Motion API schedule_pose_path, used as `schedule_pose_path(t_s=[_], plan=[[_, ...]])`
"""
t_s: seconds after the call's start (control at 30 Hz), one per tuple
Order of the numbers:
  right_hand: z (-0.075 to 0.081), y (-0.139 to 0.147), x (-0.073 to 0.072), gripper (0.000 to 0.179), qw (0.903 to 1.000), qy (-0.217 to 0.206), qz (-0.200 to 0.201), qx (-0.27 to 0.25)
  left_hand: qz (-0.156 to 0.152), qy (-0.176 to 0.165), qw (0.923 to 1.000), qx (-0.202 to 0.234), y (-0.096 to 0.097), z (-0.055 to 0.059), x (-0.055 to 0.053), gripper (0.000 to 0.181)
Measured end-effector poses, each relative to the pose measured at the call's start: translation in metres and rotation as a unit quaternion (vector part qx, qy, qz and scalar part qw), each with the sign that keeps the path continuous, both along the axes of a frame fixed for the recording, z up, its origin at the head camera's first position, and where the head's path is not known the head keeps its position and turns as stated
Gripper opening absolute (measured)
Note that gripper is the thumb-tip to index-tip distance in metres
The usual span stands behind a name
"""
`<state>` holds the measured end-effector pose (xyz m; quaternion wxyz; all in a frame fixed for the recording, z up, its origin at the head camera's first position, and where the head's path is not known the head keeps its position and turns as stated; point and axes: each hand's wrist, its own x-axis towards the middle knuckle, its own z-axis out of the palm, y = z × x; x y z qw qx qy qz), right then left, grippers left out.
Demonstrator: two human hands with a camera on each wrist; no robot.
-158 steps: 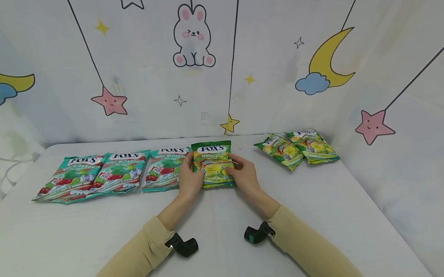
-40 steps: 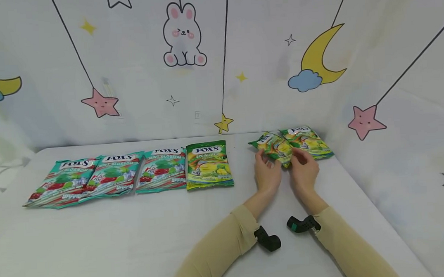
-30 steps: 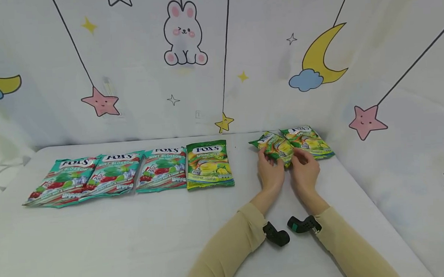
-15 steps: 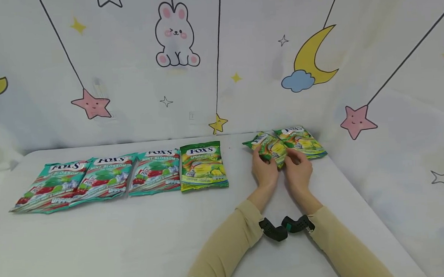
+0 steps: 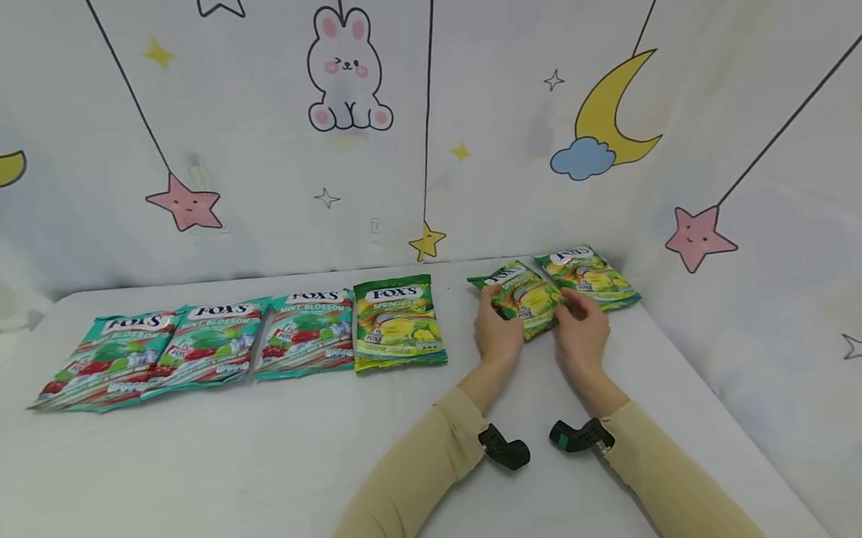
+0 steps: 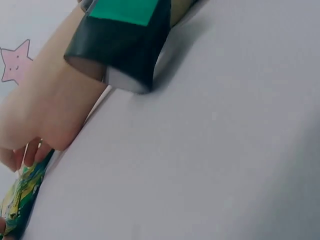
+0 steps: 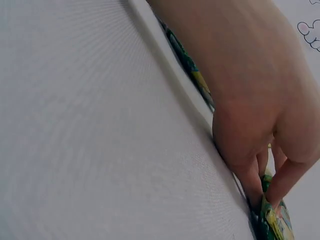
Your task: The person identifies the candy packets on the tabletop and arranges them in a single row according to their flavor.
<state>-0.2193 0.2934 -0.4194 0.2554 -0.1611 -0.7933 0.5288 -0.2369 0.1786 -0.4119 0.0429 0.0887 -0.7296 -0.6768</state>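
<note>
A green and yellow Fox's Spring Tea candy bag [image 5: 530, 303] lies tilted on the right part of the table in the head view. My left hand [image 5: 499, 335] grips its left side. My right hand [image 5: 582, 331] pinches its right edge, fingers curled. Across in the left wrist view, the right hand [image 6: 47, 117] appears with the bag [image 6: 22, 195] under its fingers. The right wrist view catches the left hand [image 7: 260, 125], thumb and fingers closing on the bag [image 7: 275, 220]. Another Spring Tea bag [image 5: 590, 278] sits just behind, to the right.
Along the left runs a row of teal Mint Blossom bags: one [image 5: 110, 359], a second [image 5: 206, 343] and a third [image 5: 307, 334]. A Spring Tea bag [image 5: 399, 322] ends this row. The white table [image 5: 216, 471] meets a patterned cloth backdrop [image 5: 267, 148] behind the bags.
Earlier both hands held the Spring Tea bag beside the Mint Blossom row; they let it go there and moved right to another. Lately that bag has turned flatter, the left hand shifting left.
</note>
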Motion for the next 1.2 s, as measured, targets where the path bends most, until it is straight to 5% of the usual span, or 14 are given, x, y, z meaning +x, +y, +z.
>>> schedule_pose_path(t_s=[0.77,1.2], plan=[[0.009,0.005,-0.001,0.043,0.9934,-0.103,0.052,0.004,-0.07,-0.008,0.9975,0.0,-0.031,0.0,-0.004,0.07],[0.016,0.006,0.002,0.042,0.9906,-0.11,0.077,-0.026,-0.078,0.03,0.9965,-0.012,-0.032,-0.008,-0.001,0.066]])
